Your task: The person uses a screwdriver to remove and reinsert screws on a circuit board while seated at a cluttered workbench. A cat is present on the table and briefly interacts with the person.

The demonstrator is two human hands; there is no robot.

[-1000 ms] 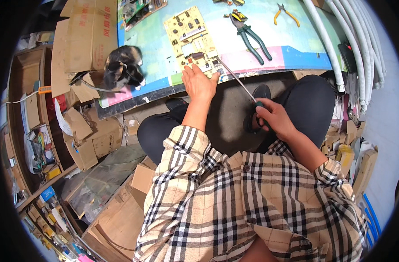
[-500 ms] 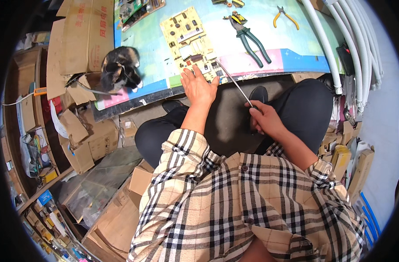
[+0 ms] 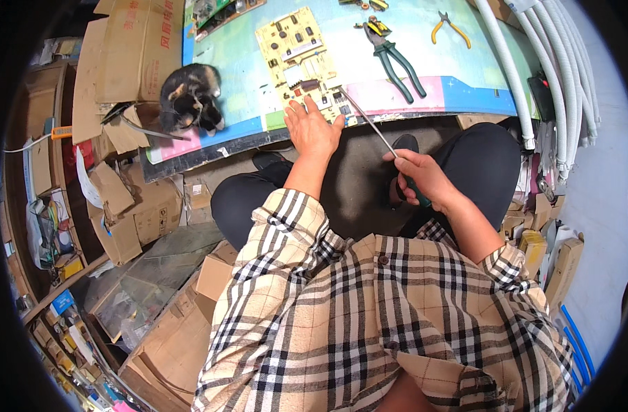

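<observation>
A pale yellow circuit board (image 3: 306,58) studded with small components lies flat on the table, its lower end near the front edge. My left hand (image 3: 313,128) rests on that lower end, fingers spread and stretched forward. In my right hand (image 3: 421,177) is a long screwdriver (image 3: 370,123), gripped around its dark green handle below the table edge. Its thin metal shaft slants up to the left, and the tip is at the right edge of the board; whether it touches a component I cannot tell.
A black and orange cat (image 3: 192,99) sits at the table's left edge beside a cardboard box (image 3: 132,62). Green-handled cutters (image 3: 396,65) and yellow-handled pliers (image 3: 451,31) lie to the right. White corrugated hoses (image 3: 568,75) hang at the right. Another circuit board (image 3: 214,14) is at the back left.
My right hand has turned a little, so more of the screwdriver's green handle shows. The cat has lowered its head slightly. My left hand stays on the board.
</observation>
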